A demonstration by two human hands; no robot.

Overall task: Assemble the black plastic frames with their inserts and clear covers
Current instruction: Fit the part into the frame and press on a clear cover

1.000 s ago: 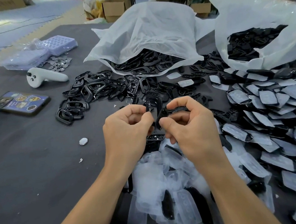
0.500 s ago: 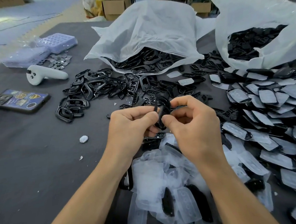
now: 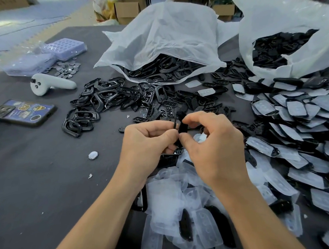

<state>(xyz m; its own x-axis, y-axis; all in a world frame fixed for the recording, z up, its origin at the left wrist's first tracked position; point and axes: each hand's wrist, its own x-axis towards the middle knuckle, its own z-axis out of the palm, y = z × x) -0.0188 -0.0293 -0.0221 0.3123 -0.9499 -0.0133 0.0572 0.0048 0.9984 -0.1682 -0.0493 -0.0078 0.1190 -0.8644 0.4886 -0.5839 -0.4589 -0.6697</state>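
Note:
My left hand (image 3: 147, 144) and my right hand (image 3: 213, 146) meet over the middle of the dark table and together pinch a small black plastic frame (image 3: 182, 125) held edge-on between the fingertips. Most of this frame is hidden by my fingers. Loose black frames (image 3: 104, 101) lie scattered behind my hands. Clear covers (image 3: 174, 204) are heaped just below my wrists. Small black inserts (image 3: 195, 101) are strewn behind the hands. Assembled pieces with covers (image 3: 298, 127) are piled on the right.
Two white bags of black parts stand at the back, one in the middle (image 3: 164, 37) and one at the right (image 3: 289, 30). A phone (image 3: 25, 112), a white controller (image 3: 51, 86), purple trays (image 3: 64, 48) and small metal discs (image 3: 67, 69) lie at the left.
My hands have drawn closer together on the black frame and turned it more edge-on. The rest of the table looks the same.

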